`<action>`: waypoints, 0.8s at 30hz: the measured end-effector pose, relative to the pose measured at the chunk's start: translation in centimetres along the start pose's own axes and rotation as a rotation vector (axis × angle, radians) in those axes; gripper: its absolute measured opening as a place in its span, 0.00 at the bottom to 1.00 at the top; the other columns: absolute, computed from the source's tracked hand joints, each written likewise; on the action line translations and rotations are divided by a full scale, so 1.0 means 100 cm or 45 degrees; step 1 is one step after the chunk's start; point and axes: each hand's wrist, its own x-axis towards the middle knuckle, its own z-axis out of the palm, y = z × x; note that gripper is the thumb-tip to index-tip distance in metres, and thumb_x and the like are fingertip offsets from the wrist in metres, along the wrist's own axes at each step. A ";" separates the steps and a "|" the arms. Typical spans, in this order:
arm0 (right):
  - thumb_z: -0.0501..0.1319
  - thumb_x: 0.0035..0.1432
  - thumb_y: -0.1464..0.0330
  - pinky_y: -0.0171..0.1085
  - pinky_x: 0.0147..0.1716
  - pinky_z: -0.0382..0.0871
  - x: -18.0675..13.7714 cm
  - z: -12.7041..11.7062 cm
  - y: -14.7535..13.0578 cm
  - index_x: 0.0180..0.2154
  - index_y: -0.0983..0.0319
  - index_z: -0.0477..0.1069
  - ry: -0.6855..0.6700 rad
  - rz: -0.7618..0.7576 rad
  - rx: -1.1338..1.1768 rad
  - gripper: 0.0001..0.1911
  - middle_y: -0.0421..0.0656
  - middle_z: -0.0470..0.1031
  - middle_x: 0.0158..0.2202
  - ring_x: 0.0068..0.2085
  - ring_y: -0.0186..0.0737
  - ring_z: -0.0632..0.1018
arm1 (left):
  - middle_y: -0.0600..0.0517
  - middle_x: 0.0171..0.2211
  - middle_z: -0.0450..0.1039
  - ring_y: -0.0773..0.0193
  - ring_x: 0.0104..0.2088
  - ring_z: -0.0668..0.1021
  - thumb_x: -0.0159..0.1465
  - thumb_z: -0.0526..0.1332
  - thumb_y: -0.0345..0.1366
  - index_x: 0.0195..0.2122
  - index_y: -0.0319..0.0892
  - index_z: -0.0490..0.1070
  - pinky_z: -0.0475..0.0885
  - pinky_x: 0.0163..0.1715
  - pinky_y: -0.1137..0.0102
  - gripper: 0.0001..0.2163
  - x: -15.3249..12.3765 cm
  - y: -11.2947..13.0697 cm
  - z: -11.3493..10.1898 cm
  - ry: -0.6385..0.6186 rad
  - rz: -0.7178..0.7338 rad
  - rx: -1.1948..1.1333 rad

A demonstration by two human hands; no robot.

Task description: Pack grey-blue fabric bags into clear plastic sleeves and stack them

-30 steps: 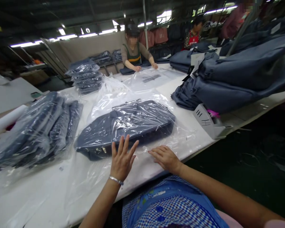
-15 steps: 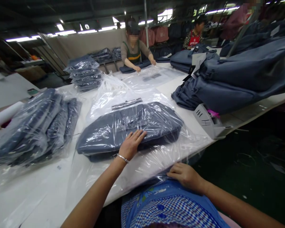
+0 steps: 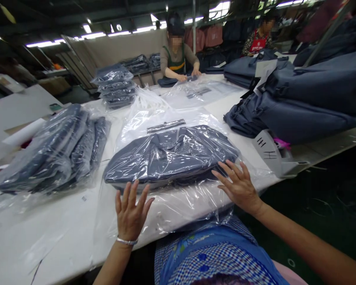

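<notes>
Tabletop (image 3: 65, 233) — left hand (image 3: 129, 211) now off bagged garment (image 3: 172, 156)

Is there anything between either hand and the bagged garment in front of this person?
Nothing separate. Only the bag's own loose plastic flap lies between the open left hand and the bagged grey garment. The open right hand is at its near right corner.

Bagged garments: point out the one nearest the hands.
The single bagged garment at centre, by left hand and right hand; the rest form the left pile and far stack.
</notes>
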 end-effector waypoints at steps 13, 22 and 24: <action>0.64 0.59 0.66 0.57 0.64 0.55 0.003 -0.008 0.037 0.64 0.56 0.59 0.177 0.129 0.127 0.33 0.48 0.55 0.67 0.65 0.56 0.60 | 0.43 0.68 0.51 0.44 0.67 0.55 0.62 0.62 0.43 0.67 0.50 0.52 0.48 0.65 0.44 0.33 0.031 -0.058 0.008 -0.156 -0.008 -0.068; 0.48 0.59 0.81 0.49 0.60 0.66 0.052 0.067 0.079 0.67 0.50 0.50 0.204 0.278 0.248 0.37 0.45 0.60 0.64 0.63 0.45 0.65 | 0.49 0.53 0.74 0.59 0.48 0.77 0.62 0.55 0.25 0.58 0.47 0.67 0.66 0.51 0.62 0.24 0.016 -0.071 0.033 -0.216 0.002 0.006; 0.47 0.56 0.83 0.45 0.55 0.71 0.053 0.063 0.079 0.68 0.53 0.48 0.176 0.328 0.186 0.40 0.45 0.55 0.67 0.63 0.45 0.65 | 0.48 0.57 0.71 0.58 0.53 0.74 0.63 0.53 0.24 0.62 0.47 0.62 0.60 0.59 0.59 0.26 0.011 -0.057 0.030 -0.165 -0.018 -0.001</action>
